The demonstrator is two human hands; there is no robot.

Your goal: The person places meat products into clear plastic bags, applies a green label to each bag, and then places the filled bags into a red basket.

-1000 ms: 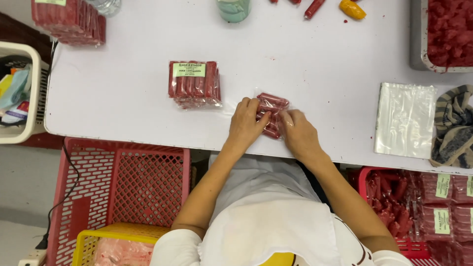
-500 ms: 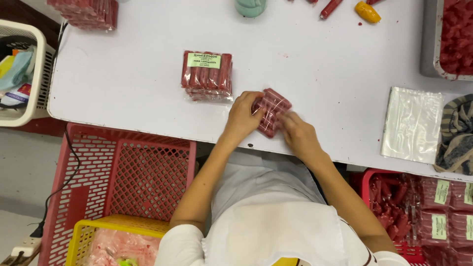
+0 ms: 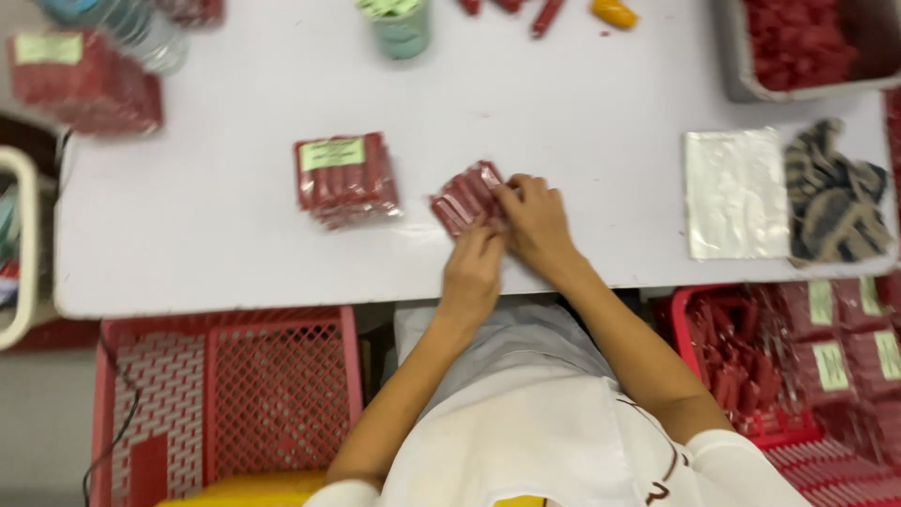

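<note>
Head view showed both hands, left hand and right hand, closed around a sausage packet, pinning it flat on the tabletop.

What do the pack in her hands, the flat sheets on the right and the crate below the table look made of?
Pack of red sausages: thin clear plastic film, glossy, going by its glints. Flat sheets: apparently a stack of clear plastic bags, shiny and slightly crinkled. Red crate: rigid moulded plastic, matte, with open lattice walls.

A clear bag of red sausages lies tilted on the white tabletop, just right of the labelled sausage pack.
</note>
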